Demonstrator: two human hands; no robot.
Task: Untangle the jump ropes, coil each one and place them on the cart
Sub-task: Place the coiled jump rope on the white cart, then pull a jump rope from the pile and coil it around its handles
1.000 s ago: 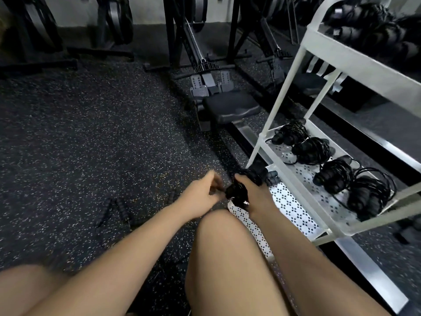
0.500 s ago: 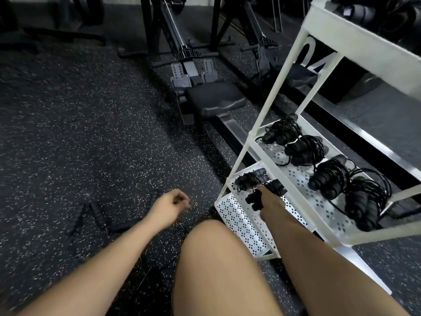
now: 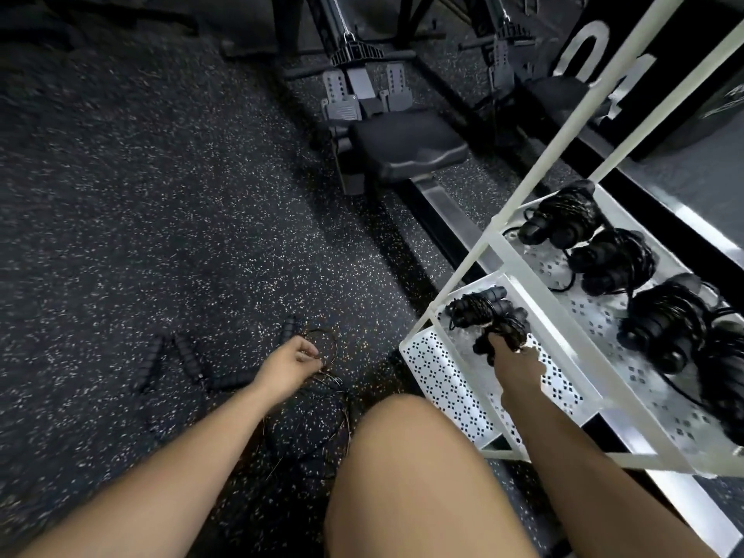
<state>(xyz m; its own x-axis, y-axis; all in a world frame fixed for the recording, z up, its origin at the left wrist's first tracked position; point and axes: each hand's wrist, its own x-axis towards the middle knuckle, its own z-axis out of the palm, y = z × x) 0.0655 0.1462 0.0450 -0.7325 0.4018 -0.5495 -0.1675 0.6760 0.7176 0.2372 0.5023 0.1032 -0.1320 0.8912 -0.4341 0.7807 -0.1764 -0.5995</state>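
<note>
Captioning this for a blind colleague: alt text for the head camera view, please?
A person's right hand holds a coiled jump rope on the lower shelf of a white cart, while the left hand pinches thin cord from tangled ropes on the speckled gym floor. More coiled ropes lie on the shelf above.
</note>
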